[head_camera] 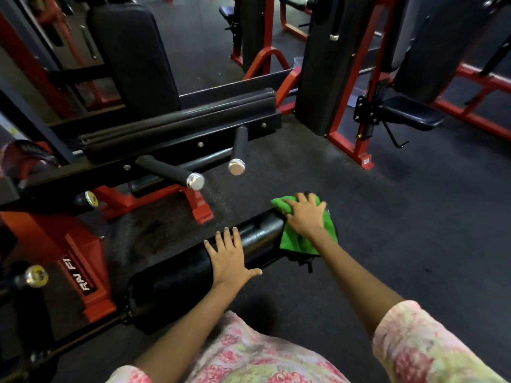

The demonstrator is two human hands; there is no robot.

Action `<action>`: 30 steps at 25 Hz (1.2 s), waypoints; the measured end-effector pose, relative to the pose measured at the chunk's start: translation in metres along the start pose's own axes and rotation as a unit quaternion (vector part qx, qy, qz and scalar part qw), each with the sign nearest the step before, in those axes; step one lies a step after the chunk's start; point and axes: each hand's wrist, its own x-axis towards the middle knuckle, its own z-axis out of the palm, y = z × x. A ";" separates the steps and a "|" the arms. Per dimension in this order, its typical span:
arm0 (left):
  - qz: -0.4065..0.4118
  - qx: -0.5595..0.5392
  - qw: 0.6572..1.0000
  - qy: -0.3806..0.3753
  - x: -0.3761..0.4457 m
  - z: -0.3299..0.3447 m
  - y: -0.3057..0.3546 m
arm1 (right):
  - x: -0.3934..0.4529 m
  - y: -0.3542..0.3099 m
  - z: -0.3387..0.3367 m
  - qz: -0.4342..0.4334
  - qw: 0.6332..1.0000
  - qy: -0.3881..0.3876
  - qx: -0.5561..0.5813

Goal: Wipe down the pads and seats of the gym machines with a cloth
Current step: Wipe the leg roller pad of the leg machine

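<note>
Dark rubber flooring runs under rows of red-framed gym machines, with a black back pad far left and a small black seat far right. Nearest is a long black roller pad lying left-near to right-far, and both hands are on it. Its right end is wrapped in the green cloth, which the right hand presses down with fingers spread and bent over the curve. The left hand lies flat on the middle of the pad, fingers straight and slightly fanned. My guess is that the pad could turn on its axle under the wipe, so the cloth skids and misses the underside; the loose hanging edge might also slip off the end. The pad's far side, its end cap and its mounting are hidden, and the frame lettering at left is cut off.
</note>
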 end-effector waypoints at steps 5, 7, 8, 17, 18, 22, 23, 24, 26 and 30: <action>0.002 -0.021 1.000 0.009 0.000 0.000 -0.001 | -0.042 -0.022 0.017 -0.193 0.981 -0.003 0.036; 0.002 -0.022 1.000 0.005 -0.001 0.000 -0.002 | -0.035 0.008 0.014 -0.199 0.980 -0.009 0.030; 0.003 -0.020 1.000 0.002 -0.001 -0.001 -0.002 | -0.026 0.022 0.012 -0.156 0.987 -0.004 0.028; 0.003 -0.015 1.000 0.008 -0.001 0.000 -0.001 | -0.037 -0.029 0.016 -0.174 0.984 -0.009 0.025; 0.003 -0.014 1.000 0.002 -0.001 -0.001 -0.001 | -0.036 -0.016 0.015 -0.207 0.978 -0.009 0.032; 0.021 -0.004 0.999 -0.033 0.004 -0.012 -0.002 | -0.006 0.027 0.007 -0.124 0.992 -0.015 0.031; 0.028 -0.014 0.999 -0.038 0.009 -0.017 -0.004 | 0.001 0.022 0.004 -0.076 0.997 -0.014 0.020; 0.031 -0.029 0.998 -0.047 0.017 -0.023 -0.007 | 0.005 0.009 0.001 -0.051 0.999 -0.012 0.006; 0.027 -0.058 0.994 -0.093 0.036 -0.034 -0.011 | 0.000 -0.024 0.002 -0.069 0.998 -0.009 -0.014; 0.020 -0.096 0.980 -0.175 0.056 -0.034 -0.011 | -0.034 -0.029 0.014 -0.200 0.979 0.000 0.028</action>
